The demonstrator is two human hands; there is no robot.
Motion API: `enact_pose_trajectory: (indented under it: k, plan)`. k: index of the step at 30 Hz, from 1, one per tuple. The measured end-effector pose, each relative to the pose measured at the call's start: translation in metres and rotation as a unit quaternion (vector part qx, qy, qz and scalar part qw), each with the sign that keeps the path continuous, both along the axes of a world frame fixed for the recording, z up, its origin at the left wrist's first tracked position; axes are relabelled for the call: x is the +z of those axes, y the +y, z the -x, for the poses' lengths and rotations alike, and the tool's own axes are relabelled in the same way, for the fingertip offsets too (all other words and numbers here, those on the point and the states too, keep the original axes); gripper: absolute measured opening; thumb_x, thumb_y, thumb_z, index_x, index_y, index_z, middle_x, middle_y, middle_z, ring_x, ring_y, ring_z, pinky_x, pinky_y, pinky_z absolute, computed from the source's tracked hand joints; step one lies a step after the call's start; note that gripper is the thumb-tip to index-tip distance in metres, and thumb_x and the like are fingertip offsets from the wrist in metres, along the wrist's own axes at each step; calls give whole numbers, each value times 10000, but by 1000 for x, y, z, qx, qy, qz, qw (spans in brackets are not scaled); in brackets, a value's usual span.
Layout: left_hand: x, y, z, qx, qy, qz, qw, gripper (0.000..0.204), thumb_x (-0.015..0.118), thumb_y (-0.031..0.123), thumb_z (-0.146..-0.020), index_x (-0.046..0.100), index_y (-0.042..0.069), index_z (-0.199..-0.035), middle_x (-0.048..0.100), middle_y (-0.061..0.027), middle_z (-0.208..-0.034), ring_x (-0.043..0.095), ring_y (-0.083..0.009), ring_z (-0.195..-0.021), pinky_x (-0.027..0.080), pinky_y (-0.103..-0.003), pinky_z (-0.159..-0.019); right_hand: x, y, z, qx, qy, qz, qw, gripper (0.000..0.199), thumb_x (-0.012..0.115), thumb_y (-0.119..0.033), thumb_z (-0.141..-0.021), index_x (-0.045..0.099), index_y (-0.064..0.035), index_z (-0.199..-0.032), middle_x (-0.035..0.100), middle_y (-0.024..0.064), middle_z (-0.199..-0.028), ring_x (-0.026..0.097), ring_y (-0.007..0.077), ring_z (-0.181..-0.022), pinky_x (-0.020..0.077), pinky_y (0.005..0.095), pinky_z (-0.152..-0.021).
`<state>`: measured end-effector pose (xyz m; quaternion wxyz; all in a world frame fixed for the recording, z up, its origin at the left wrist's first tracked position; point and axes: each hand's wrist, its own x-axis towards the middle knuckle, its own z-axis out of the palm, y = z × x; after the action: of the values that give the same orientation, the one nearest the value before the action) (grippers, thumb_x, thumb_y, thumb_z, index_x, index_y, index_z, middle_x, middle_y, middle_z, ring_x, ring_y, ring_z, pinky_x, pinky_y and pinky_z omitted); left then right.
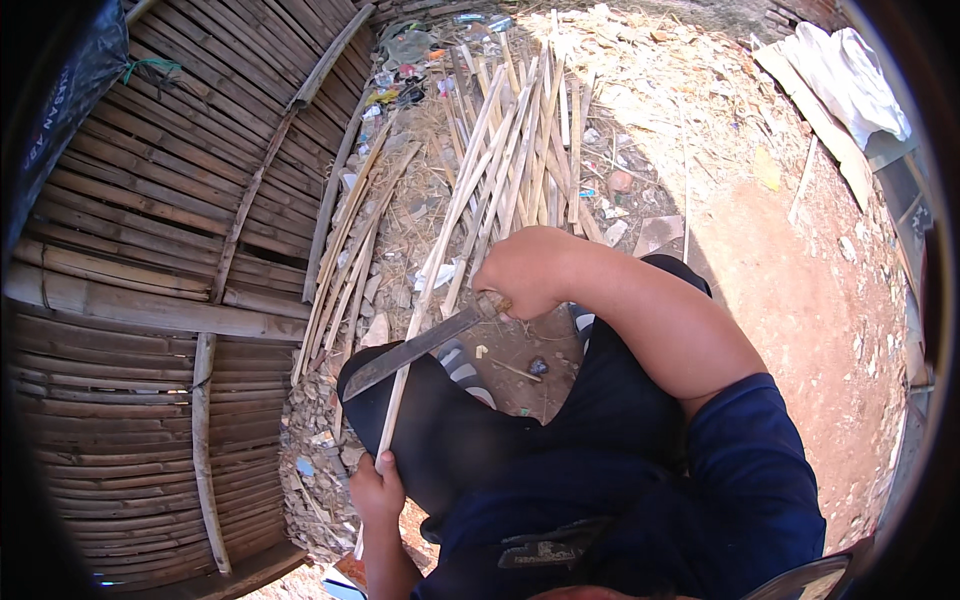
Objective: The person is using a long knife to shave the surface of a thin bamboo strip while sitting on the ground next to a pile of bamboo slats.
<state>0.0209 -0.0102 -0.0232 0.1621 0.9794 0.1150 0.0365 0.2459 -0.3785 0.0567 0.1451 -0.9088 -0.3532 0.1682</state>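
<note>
Right hand (522, 272) is clamped around the wooden handle of a long knife (415, 350), whose dark flat blade slants down toward the person's left and lies across a thin bamboo strip (425, 300). Left hand (376, 492) is closed on the near end of that same strip — just below the blade's tip — so the strip runs from this grip up past the knife and away over the ground. Beyond the knife, more pale bamboo strips (520, 150) lie fanned in a loose heap on straw and rubble. Left of the knife stands a slatted bamboo wall (150, 250). Beneath the knife are the person's dark-clad knees — a striped sandal (462, 366) shows between them.
</note>
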Motion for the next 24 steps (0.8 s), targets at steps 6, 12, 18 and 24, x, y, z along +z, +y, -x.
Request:
enact_pose_trajectory:
  k: [6, 12, 18, 24]
  plan:
    - [-3, 3, -1, 9, 12, -38, 999, 667, 440, 603, -993, 566, -18, -787, 605, -289, -661, 626, -516, -684, 466, -568, -608, -23, -61, -63, -224, -34, -103, 969, 511, 780, -332, -793, 671, -11, -1174, 702, 239, -1026, 668, 408, -1007, 531, 446, -875]
    - [2, 1, -2, 4, 21, -30, 999, 672, 441, 610, -990, 568, -18, -788, 611, -295, -670, 632, -518, -696, 468, -574, -619, -18, -56, -47, -206, -48, -83, 974, 489, 761, -293, -804, 664, 1, -1184, 703, 227, -1086, 663, 392, -1061, 526, 460, -931]
    - [-3, 6, 2, 2, 16, -4, 1000, 655, 453, 595, -997, 565, -14, -784, 591, -274, -640, 614, -509, -661, 450, -562, -598, -8, 7, 4, 13, 5, -5, 1000, 334, 757, -314, -805, 707, -94, -1052, 721, 168, -973, 675, 394, -955, 531, 480, -818]
    - [-7, 8, 0, 5, 2, 37, 999, 636, 465, 569, -1007, 543, -15, -768, 579, -258, -634, 614, -491, -657, 442, -538, -592, -17, -47, -55, -155, 25, -96, 983, 356, 776, -300, -795, 703, -47, -1036, 716, 195, -945, 686, 381, -939, 534, 461, -793]
